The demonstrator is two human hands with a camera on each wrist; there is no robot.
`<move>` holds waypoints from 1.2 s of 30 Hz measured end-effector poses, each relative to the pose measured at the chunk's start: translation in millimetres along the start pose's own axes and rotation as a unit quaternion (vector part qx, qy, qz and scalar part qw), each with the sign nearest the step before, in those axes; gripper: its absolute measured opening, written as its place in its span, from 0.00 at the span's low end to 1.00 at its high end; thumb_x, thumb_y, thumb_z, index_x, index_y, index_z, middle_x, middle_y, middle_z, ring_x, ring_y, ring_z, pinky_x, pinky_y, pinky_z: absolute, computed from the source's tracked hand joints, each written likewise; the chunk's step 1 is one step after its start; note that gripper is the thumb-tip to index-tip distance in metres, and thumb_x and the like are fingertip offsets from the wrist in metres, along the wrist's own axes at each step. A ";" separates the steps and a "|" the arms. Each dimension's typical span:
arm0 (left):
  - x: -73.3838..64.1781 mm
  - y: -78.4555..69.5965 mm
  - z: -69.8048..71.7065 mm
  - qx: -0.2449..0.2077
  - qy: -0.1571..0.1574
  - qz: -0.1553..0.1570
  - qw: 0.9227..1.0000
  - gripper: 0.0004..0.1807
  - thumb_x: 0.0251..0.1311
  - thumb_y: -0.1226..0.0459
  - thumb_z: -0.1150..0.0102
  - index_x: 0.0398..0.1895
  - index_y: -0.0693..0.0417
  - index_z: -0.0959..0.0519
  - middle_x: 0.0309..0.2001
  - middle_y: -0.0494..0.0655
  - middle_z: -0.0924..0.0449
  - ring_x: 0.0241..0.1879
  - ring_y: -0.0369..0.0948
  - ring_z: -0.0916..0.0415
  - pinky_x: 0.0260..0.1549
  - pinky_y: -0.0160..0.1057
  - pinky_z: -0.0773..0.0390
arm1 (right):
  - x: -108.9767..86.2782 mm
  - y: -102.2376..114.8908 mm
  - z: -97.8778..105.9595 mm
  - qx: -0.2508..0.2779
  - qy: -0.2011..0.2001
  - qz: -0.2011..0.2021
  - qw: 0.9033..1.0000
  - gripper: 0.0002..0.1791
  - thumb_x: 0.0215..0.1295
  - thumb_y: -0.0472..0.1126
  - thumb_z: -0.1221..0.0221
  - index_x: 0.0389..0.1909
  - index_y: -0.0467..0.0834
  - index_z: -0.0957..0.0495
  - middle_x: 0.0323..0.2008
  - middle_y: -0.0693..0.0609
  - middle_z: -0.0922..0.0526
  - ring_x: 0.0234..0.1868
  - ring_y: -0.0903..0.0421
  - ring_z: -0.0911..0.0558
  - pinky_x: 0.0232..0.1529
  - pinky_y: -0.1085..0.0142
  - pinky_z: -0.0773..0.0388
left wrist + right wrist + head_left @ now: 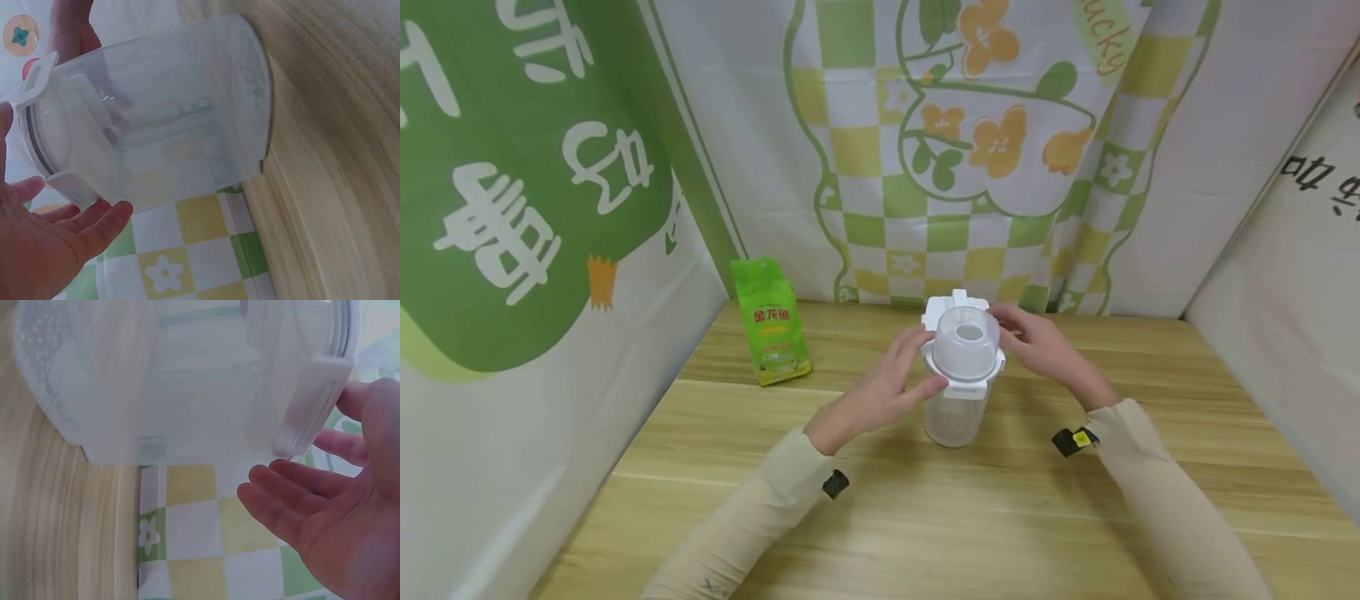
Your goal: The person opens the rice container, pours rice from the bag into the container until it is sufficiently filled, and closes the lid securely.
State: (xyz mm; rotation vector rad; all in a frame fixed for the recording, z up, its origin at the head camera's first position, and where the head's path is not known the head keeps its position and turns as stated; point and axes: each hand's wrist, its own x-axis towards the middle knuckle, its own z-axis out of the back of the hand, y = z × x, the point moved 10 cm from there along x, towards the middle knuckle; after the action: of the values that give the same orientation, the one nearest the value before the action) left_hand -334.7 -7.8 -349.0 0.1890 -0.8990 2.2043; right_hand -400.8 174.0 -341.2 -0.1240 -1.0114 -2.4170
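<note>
A clear plastic storage container [957, 419] stands upright on the table, with a white clip lid [957, 305] and a clear domed cap [967, 343] on top. At the lid's left side is my left hand [887, 383]; its thumb lies by the front clip, and in the left wrist view its fingertips touch a side clip [72, 189]. My right hand [1037, 340] is at the lid's right side. Seen in the right wrist view, its fingers [281, 500] extend under a clip [314, 406] and the thumb touches the clip's edge. The container looks see-through, without visible contents.
A green packet [772, 325] with red lettering stands at the back left of the wooden table [910, 533]. Printed cloth hangings, one with a checked pattern [910, 200], close off the back and both sides.
</note>
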 end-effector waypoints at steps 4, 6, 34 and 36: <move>-1.9 4.1 -3.4 0.014 0.003 0.014 1.000 0.41 0.65 0.47 0.41 0.74 0.49 0.48 0.75 0.54 0.52 0.72 0.53 0.41 0.66 0.56 0.33 | -12.1 7.2 -0.3 -0.007 0.005 0.005 1.000 0.23 0.75 0.47 0.49 0.65 0.43 0.31 0.58 0.41 0.21 0.57 0.43 0.20 0.55 0.48 0.21; -3.0 5.2 -4.8 0.020 0.003 0.015 1.000 0.42 0.64 0.46 0.40 0.74 0.48 0.48 0.76 0.54 0.53 0.72 0.54 0.41 0.66 0.56 0.33 | -18.4 9.7 -1.3 -0.005 0.009 0.006 1.000 0.23 0.75 0.46 0.49 0.66 0.42 0.32 0.58 0.39 0.20 0.55 0.42 0.18 0.53 0.47 0.20; 11.2 4.4 -9.7 -0.003 0.058 -0.036 0.998 0.55 0.57 0.47 0.33 0.79 0.44 0.59 0.79 0.49 0.79 0.79 0.51 0.68 0.71 0.57 0.44 | -62.6 32.7 -15.6 0.094 -0.033 0.063 0.993 0.20 0.65 0.34 0.38 0.56 0.38 0.32 0.76 0.39 0.46 0.72 0.38 0.38 0.60 0.52 0.26; 13.1 6.6 -9.6 -0.012 0.059 -0.027 0.998 0.54 0.58 0.44 0.35 0.79 0.42 0.59 0.79 0.46 0.79 0.79 0.51 0.70 0.71 0.58 0.45 | -63.5 34.2 -18.0 0.125 -0.045 0.064 0.989 0.15 0.65 0.32 0.39 0.49 0.37 0.32 0.76 0.39 0.45 0.73 0.37 0.40 0.63 0.50 0.29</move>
State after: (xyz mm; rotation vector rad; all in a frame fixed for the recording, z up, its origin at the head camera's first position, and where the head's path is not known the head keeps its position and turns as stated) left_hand -347.4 2.9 -354.7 0.0703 -0.8447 2.1305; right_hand -327.2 168.3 -349.5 -0.2044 -1.2983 -2.1658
